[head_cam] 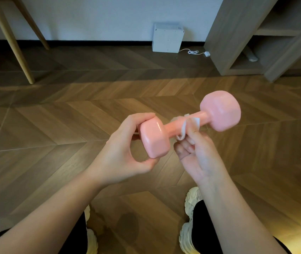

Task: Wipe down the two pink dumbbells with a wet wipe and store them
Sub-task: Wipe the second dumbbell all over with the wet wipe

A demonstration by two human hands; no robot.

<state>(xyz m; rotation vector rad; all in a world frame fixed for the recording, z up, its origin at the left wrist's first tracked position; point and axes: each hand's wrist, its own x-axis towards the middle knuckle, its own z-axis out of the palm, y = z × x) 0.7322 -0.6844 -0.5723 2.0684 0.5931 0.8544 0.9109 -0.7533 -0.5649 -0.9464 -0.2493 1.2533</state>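
A glossy pink dumbbell [219,112] is held in the air above the wooden floor, tilted with its far head up to the right. My left hand [122,153] grips the near head, thumb below and fingers over the top. My right hand [199,154] wraps a white wet wipe [186,125] around the handle, fingers curled up from beneath. Only one dumbbell is in view.
A grey open shelf unit [267,37] stands at the back right. A white box [167,38] with a cable leans on the wall. Wooden furniture legs [12,43] rise at the back left. My shoes [190,222] are on the floor below.
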